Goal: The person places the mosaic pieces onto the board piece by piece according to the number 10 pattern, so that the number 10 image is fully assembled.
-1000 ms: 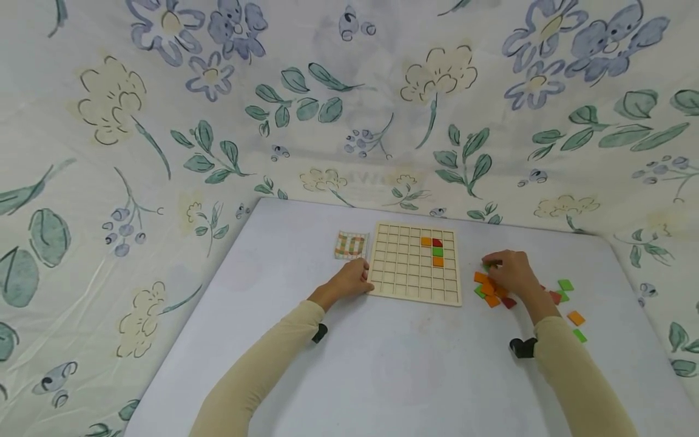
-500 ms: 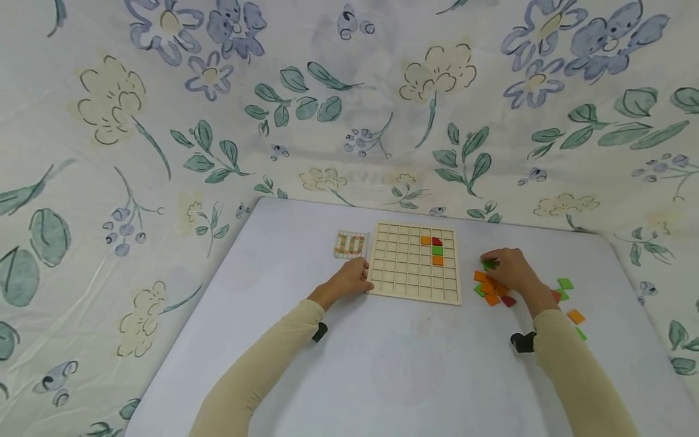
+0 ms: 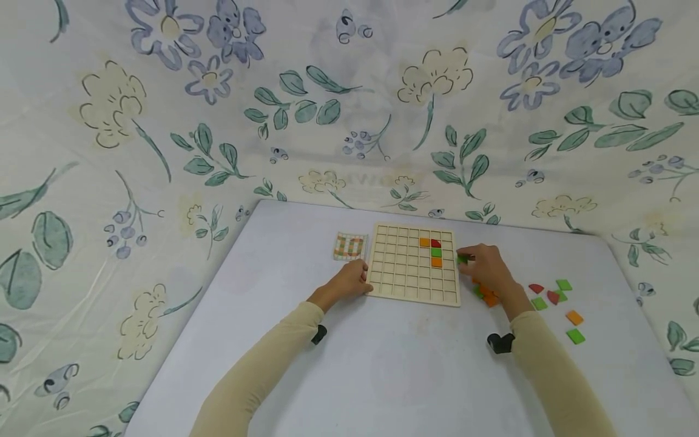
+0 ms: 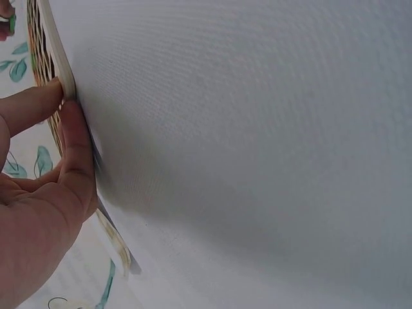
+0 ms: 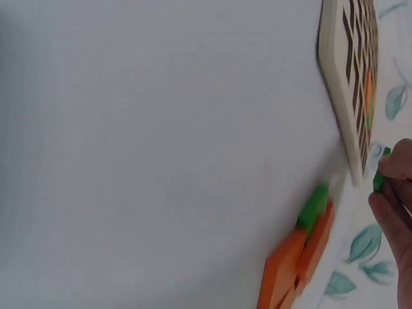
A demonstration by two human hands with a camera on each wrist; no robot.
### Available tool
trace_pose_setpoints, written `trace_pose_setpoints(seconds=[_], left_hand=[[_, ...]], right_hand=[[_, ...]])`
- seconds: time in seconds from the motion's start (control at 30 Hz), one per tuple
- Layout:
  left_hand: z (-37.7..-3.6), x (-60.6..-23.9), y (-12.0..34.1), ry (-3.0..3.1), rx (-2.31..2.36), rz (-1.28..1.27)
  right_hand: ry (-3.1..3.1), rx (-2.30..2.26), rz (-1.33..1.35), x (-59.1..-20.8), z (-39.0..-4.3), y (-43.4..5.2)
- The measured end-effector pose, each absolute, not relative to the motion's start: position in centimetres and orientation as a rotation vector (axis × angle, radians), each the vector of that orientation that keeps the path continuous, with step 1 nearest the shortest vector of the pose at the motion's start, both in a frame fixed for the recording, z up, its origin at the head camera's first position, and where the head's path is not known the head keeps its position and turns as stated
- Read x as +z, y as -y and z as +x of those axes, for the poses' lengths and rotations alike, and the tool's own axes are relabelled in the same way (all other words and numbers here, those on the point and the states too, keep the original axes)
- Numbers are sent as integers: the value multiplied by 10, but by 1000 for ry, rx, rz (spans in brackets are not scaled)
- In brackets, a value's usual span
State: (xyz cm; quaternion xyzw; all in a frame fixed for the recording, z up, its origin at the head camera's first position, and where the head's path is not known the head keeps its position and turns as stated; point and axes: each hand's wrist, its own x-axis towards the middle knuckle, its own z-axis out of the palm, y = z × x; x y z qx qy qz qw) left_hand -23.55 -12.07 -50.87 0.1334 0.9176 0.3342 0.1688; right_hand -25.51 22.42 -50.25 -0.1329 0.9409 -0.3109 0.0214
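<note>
Reaching forward from cream sleeves, both arms extend over the white table (image 3: 382,376). Nearest on the right side lie scattered loose tiles (image 3: 574,335), green, orange and red, well apart from the board; a tighter cluster of orange and green tiles (image 3: 488,296) sits just beside the right wrist, seen stacked edge-on in the right wrist view (image 5: 302,257). Left hand (image 3: 349,280) rests at the near-left corner of the wooden grid board (image 3: 406,273), thumb and forefinger closed on its edge; the left wrist view shows the fingers (image 4: 67,148) pressed against the board's rim (image 4: 55,48). Right hand (image 3: 486,267) hovers just off the board's right edge, fingertips together pinching a small green tile (image 3: 462,259); the right wrist view confirms the green piece (image 5: 380,177) held between the fingers beside the board's side (image 5: 344,103). Board cells mostly open; in the far-right area sit an orange tile (image 3: 425,242), a red tile (image 3: 435,243), a green one (image 3: 436,252) and another orange piece (image 3: 437,262). Beyond the board's left corner lies a small pattern card (image 3: 350,246). Floral cloth (image 3: 327,109) backs the scene.
</note>
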Motion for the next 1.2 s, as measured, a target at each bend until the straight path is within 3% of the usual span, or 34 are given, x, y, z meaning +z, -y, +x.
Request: trace_pose_setpoints(seconds=[0.43,1.2], left_hand=[[-235,-510,119,-2614,936,391],[-238,-511,121,-2611,921,414]], right_hand=[[-2911,-875,-433,-512,-249,-176],[-2896,-913,-459,-509,-244,-174]])
